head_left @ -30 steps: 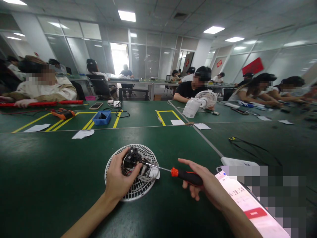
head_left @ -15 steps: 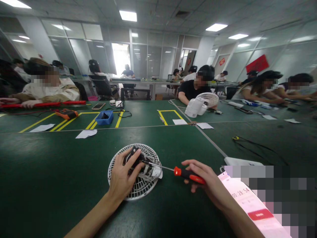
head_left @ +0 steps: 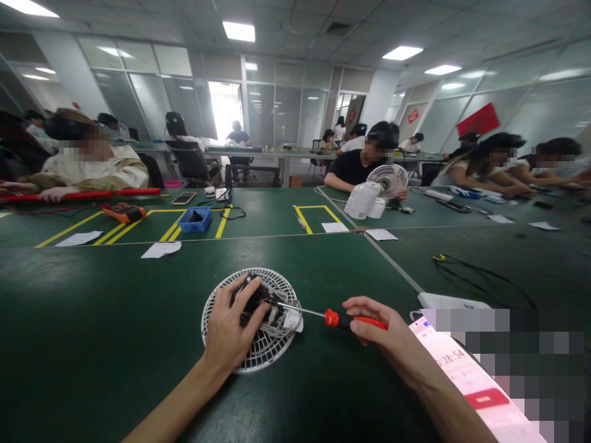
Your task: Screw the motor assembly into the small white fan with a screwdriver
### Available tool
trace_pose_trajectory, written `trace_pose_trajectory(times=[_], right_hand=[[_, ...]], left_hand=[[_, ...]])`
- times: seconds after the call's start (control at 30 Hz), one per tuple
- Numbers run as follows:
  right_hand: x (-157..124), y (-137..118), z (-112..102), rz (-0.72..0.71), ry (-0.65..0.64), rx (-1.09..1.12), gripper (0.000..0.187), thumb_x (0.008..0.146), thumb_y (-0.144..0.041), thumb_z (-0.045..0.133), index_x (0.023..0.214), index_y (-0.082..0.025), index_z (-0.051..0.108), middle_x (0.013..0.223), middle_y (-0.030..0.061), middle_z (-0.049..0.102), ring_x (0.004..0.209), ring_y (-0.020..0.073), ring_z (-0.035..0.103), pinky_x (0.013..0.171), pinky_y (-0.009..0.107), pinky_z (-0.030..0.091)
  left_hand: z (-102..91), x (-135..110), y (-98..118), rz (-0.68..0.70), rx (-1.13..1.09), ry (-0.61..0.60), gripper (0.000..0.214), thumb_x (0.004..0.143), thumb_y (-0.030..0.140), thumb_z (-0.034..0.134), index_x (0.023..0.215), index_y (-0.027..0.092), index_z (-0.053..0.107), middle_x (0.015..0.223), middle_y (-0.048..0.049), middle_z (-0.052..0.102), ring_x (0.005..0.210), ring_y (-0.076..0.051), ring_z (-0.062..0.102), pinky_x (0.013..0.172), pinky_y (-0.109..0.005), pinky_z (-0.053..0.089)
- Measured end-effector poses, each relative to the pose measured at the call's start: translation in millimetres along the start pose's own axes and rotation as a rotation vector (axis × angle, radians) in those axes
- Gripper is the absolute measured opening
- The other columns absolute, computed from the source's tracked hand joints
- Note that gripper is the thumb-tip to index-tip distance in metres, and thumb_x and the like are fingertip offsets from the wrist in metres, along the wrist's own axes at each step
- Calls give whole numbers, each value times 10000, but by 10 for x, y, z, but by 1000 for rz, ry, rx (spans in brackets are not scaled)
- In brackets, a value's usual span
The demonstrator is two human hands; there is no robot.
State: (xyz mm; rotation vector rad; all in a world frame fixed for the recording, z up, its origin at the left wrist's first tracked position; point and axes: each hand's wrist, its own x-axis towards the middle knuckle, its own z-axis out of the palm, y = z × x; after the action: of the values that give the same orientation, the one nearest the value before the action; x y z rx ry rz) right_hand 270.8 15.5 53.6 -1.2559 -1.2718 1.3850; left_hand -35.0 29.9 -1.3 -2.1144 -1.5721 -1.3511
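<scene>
White plastic fan grille (head_left: 258,354) lies flat on the green table (head_left: 92,320), close to its near edge, with a black motor unit (head_left: 253,298) and a tangle of wires (head_left: 279,320) sitting in its middle. The left hand (head_left: 229,335) rests on the grille, its fingers curled around the motor unit and pinning it in place. The right hand (head_left: 388,341) is closed around the red-and-black handle of a screwdriver (head_left: 323,315), whose thin shaft runs leftward to meet the motor unit beside the left fingertips. Judging by this, the step in hand is working a screw at the motor housing; whether the tip is seated in a screw head is too small to tell. The next move would call for keeping the shaft in line with the screw and the left hand's grip firm, so that the grille does not turn on the smooth table. A phone (head_left: 466,381) with a pink screen lies just beside the right wrist, toward the near right corner. Across the table, other people work at a white fan (head_left: 373,194), and a blue tray (head_left: 194,219) stands near yellow floor-style markings.
</scene>
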Motion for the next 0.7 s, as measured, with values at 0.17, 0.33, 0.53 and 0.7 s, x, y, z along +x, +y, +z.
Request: trace_pose_trajectory(times=[0.17,0.33,0.53,0.7], right_hand=[[9,-3,68,140,-13,-26,482,790,-565,737,1091,-193,677,839,40,690,618,149,617,461,221,478],[21,-19,93,223,-37,-137,548,881,-657,545,1103,-172,666,589,-6,638,349,61,366,329,171,207],[22,-20,20,99,25,-90,482,737,-538,796,1041,-179,688,697,-9,652,539,92,510,457,173,362],[-12,-53,62,37,45,-46,471,699,-515,844,1010,-191,704,871,21,683,697,130,603,551,196,476]], left_hand=[[5,5,-4,-2,-17,2,468,932,381,630,1384,319,523,1298,-76,556,1166,-252,563,993,-452,518],[-10,13,7,-19,-18,6,455,927,387,636,1366,320,537,1303,-72,560,1159,-251,570,984,-451,523],[-30,33,33,29,-18,17,490,902,423,661,1358,282,547,1288,-94,559,1146,-262,576,978,-451,529],[-14,37,30,19,-13,23,468,912,399,655,1356,295,549,1270,-86,568,1147,-251,580,980,-436,529]])
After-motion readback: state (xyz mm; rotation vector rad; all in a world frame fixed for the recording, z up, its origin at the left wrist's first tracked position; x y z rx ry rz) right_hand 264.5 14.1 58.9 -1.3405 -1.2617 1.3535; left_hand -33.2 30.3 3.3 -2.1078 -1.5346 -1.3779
